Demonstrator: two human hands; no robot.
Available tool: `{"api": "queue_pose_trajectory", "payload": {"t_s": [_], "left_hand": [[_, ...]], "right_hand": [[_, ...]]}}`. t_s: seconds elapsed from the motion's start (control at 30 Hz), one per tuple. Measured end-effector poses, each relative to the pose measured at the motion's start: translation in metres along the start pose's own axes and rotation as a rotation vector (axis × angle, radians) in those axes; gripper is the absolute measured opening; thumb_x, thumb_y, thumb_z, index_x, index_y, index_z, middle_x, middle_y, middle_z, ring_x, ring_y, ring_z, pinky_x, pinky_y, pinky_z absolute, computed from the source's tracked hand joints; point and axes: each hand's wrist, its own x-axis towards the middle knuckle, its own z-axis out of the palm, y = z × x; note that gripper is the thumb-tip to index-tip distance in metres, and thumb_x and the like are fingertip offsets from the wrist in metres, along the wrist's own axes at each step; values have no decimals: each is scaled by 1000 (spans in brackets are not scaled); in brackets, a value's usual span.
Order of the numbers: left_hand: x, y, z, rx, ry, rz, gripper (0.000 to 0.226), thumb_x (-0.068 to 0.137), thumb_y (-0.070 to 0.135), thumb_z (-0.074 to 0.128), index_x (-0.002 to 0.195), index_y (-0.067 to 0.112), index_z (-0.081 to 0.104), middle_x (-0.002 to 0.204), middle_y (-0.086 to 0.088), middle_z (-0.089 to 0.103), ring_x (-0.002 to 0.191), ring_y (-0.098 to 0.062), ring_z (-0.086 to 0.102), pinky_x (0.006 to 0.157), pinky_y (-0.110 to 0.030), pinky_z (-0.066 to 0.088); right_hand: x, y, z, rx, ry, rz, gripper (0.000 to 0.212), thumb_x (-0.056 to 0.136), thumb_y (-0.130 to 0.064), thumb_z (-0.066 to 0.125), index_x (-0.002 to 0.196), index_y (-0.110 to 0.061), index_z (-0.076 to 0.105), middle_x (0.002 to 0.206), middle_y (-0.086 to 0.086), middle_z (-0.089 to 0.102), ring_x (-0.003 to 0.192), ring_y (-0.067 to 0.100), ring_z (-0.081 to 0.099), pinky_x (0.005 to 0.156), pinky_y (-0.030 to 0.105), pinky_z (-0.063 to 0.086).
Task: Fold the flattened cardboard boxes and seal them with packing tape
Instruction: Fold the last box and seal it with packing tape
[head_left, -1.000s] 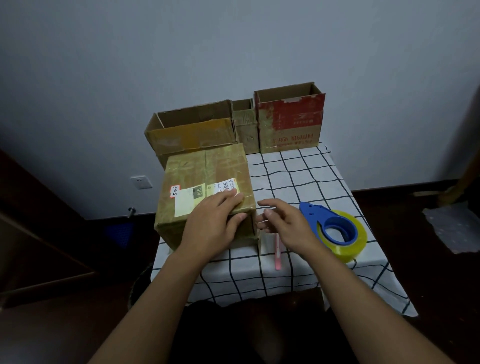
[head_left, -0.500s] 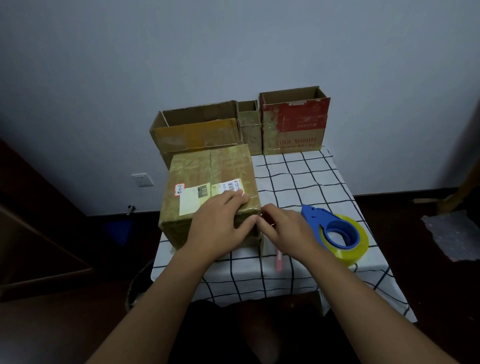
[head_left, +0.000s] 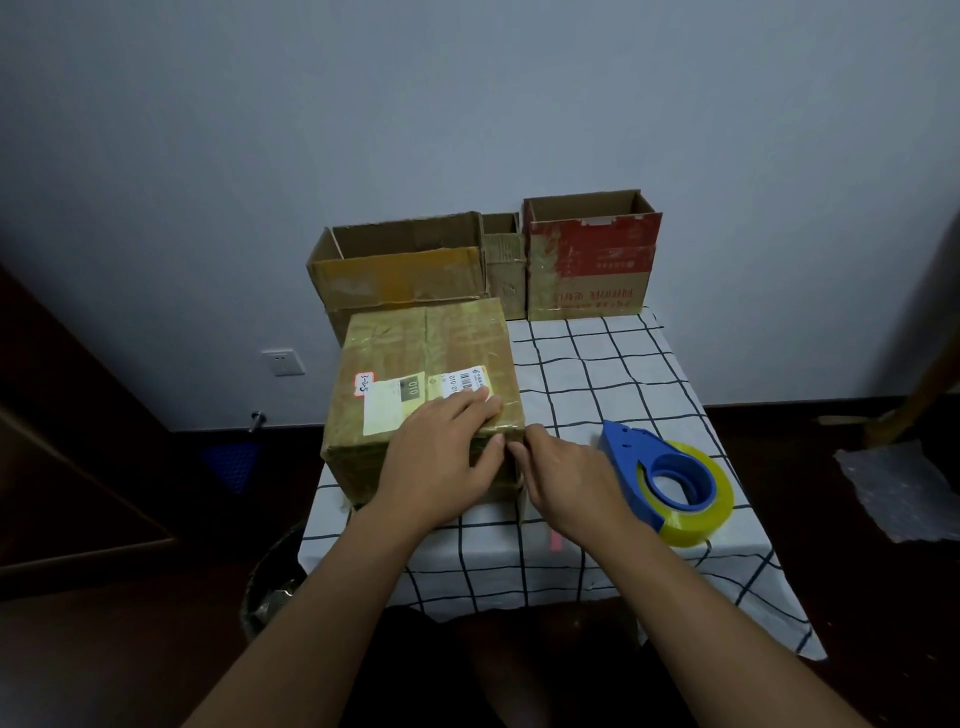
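A closed cardboard box (head_left: 426, 353), wrapped in glossy tape and bearing white labels, sits on the left of the checked tablecloth (head_left: 597, 364). My left hand (head_left: 441, 457) lies flat on the box's top near its front right corner, thumb down the front face. My right hand (head_left: 566, 478) is just right of that corner, fingertips touching the box's edge beside my left thumb. A blue tape dispenser (head_left: 670, 478) with a yellowish roll rests on the cloth right of my right hand, untouched.
Three open-topped boxes stand along the wall at the table's back: a wide brown one (head_left: 400, 270), a narrow one (head_left: 504, 265), a red-printed one (head_left: 592, 260). A pink pen (head_left: 556, 543) shows under my right wrist. A bin (head_left: 270, 582) stands at the table's lower left.
My right hand has moved left from a small gap until its fingertips meet the box's front right corner. My left hand has stayed on the box top.
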Motion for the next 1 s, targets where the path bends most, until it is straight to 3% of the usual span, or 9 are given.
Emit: {"api": "queue_pose_trajectory", "payload": {"t_s": [0.1,0.2,0.3,0.4,0.53,0.63,0.77,0.9,1.0], "left_hand": [[-2,-1,2,4,16,22,47,88,41,52,128,21,64,132,2,62,116,-22,59,95,-41,49],[-1,-3,3,25,21,40,48,88,40,52,131,20,62,135,1,60,118,-24,58,99,-40,45],[-2,-5,-1,23,-38,83,54,93,41,49,143,22,50,150,3,46,137,-16,41,117,-34,22],[-4,-11,-8,40,-49,85,59,97,44,45,151,24,34,159,4,30,149,-11,15,122,-33,-2],[-31,-31,-27,-61,273,-270,63,95,39,52,151,21,32,159,-4,28,148,-24,18,121,-47,17],[-56,-53,-33,-363,228,-638,81,95,38,57,157,23,8,160,-2,23,145,-23,24,113,-45,31],[-70,-69,-27,-422,162,-494,60,100,24,51,153,27,23,120,11,56,107,-13,58,84,-29,47],[-68,-77,-25,-330,178,-503,50,102,16,45,149,27,31,97,7,61,78,-5,55,61,-19,39],[-71,-79,-29,-360,145,-460,53,102,14,45,151,27,30,99,10,58,76,1,53,61,-6,35]], "right_hand": [[1,-3,-4,25,-127,65,32,106,-39,33,106,-13,52,82,6,68,68,32,63,54,34,32],[3,-8,-7,-38,-149,52,31,106,-36,33,104,-11,51,79,9,69,63,33,62,52,33,31],[3,-12,-11,-55,-187,81,31,106,-37,30,106,-12,49,80,8,68,64,33,62,52,34,32],[6,-16,-19,-118,-289,122,33,106,-41,21,109,-17,42,88,3,67,75,30,64,57,34,34],[9,-22,-26,-219,-339,129,33,107,-40,17,108,-17,42,92,4,66,79,28,63,58,35,35],[9,-23,-28,-220,-359,135,34,107,-40,19,107,-17,44,88,4,65,78,28,63,57,35,35],[13,-24,-23,-200,-328,153,30,104,-40,28,103,-17,49,76,0,52,76,28,61,57,35,35],[15,-28,-17,-177,-301,245,26,101,-37,36,93,-16,48,70,0,51,71,28,59,54,35,33],[16,-29,-18,-141,-298,299,23,100,-35,38,88,-18,46,66,-1,50,66,25,55,53,34,37]]}}
